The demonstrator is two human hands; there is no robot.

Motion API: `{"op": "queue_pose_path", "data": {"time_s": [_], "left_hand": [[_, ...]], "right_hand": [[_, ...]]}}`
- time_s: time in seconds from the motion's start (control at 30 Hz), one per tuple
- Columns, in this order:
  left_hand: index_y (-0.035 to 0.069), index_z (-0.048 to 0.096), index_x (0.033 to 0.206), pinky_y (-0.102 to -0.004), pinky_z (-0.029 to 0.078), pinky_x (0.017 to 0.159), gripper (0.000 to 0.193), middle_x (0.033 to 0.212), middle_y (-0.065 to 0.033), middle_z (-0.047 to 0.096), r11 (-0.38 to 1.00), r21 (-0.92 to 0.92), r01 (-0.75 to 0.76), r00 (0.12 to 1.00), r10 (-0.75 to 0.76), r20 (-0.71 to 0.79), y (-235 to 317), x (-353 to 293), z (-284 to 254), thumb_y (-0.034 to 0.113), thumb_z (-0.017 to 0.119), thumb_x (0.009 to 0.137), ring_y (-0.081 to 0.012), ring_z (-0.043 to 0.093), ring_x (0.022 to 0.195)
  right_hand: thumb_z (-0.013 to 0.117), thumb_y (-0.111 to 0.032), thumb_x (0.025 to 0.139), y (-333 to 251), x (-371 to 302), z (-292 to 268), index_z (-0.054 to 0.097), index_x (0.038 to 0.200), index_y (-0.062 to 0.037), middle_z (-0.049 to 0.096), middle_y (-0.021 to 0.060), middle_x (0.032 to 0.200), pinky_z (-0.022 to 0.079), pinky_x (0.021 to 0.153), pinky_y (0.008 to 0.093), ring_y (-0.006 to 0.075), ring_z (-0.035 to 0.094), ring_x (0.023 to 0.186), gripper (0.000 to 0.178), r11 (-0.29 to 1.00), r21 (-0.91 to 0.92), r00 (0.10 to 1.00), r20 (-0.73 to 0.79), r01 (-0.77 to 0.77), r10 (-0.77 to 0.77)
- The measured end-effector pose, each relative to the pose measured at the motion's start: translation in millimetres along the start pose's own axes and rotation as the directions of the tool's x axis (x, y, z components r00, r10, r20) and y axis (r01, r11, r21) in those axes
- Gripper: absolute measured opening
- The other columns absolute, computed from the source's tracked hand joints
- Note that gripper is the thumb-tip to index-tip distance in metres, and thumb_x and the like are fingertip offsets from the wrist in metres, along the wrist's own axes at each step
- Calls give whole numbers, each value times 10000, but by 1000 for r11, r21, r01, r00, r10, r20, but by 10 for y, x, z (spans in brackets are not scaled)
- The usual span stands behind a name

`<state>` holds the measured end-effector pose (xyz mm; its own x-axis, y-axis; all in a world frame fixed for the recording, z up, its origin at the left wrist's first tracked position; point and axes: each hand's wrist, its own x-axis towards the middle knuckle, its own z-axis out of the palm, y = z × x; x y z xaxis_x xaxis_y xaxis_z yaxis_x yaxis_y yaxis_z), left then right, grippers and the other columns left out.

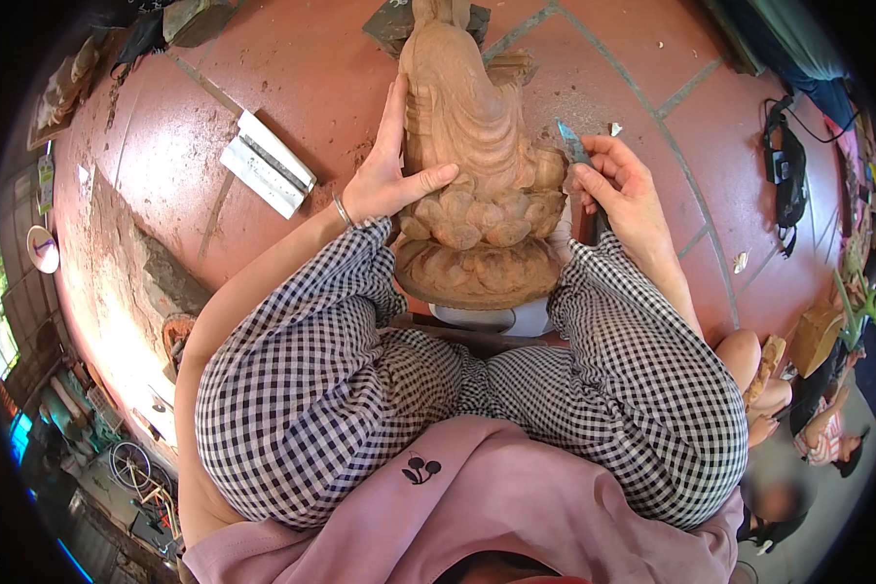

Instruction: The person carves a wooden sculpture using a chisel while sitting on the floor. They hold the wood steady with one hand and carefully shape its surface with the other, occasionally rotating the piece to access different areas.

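Observation:
A brown carved statue (pixel 472 146) of a robed figure on a lotus base lies in front of me, its base toward my lap and its top running out at the far edge. My left hand (pixel 384 180) clasps its left side, fingers stretched along the edge and thumb across the front. The hidden side of the statue covers part of those fingers. At the statue's right side, my right hand (pixel 621 185) pinches a small knife (pixel 572 144) with a bluish blade pointing up and away. The blade is close to the carving; whether it touches cannot be made out.
On the red tiled floor (pixel 311 58), a white wrapper with a dark bar (pixel 268 161) lies at left. A large piece of wood (pixel 131 253) is farther left. A black pouch with a cord (pixel 786 165) lies at right. Other people (pixel 827 428) sit at lower right.

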<state>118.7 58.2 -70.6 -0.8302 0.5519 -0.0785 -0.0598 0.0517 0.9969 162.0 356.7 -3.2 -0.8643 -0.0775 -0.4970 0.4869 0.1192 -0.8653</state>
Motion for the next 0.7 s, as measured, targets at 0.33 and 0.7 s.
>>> {"op": "queue_pose_path", "data": {"time_s": [0.33,0.7], "left_hand": [[95,-103,1548,-440,162,1203,1203,1614,-179,-17,982,-151,113,992,-119,-35,-6,18,-37,334,797,785,-307,68,1496],[73,-117,1540,-449,143,1207,1199,1614,-186,-45,985,-156,72,996,-80,-42,-5,-31,-33,324,788,795,-305,31,1500]], "right_hand": [[650,-149,936,43,42,22,565,1245,-8,601,-4,802,372,538,187,37,450,625,350,986,104,991,47,-129,124],[387,-305,1046,-517,228,29,601,844,-10,648,102,988,449,708,251,106,529,762,417,961,189,979,0,200,-204]]}}
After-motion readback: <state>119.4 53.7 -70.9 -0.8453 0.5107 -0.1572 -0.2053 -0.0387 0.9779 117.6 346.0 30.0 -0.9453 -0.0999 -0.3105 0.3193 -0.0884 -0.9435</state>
